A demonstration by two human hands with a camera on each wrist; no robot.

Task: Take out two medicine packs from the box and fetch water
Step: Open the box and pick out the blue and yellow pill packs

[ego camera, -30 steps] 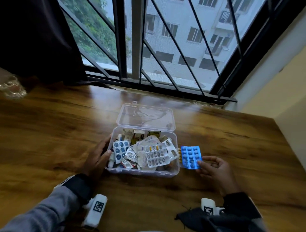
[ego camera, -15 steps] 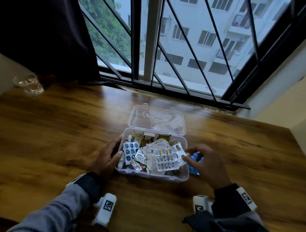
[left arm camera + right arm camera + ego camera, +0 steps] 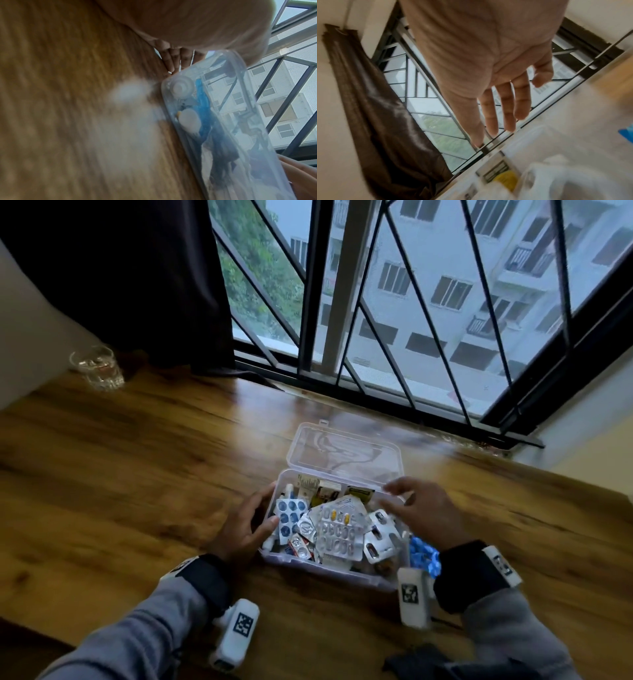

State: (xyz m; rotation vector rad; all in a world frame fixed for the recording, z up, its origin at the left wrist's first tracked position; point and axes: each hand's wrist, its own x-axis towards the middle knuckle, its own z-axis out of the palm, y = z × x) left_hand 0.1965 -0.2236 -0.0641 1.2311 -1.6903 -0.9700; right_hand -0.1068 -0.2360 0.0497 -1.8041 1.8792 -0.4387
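Observation:
A clear plastic box (image 3: 325,571) stands on the wooden table with its lid (image 3: 342,450) folded back, and it is full of blister packs. A silver pack of capsules (image 3: 337,534) lies on top, and a white pack with blue tablets (image 3: 289,517) sits at the left. My left hand (image 3: 246,525) holds the box's left end, fingers (image 3: 171,59) against the wall (image 3: 223,121). My right hand (image 3: 421,508) hovers empty over the box's right rear, fingers (image 3: 505,105) straight. A blue blister pack (image 3: 423,553) lies on the table right of the box, partly hidden by my wrist.
A glass of water (image 3: 97,368) stands at the table's far left, by a dark curtain (image 3: 154,285). A barred window (image 3: 411,320) runs along the back edge. A wall (image 3: 582,440) closes the right side. Bare wood (image 3: 137,474) stretches between the glass and the box.
My right hand laid the blue pack on the table beside the box, let go and moved up over the box. The left hand stayed on the box. The view swung left, showing the glass.

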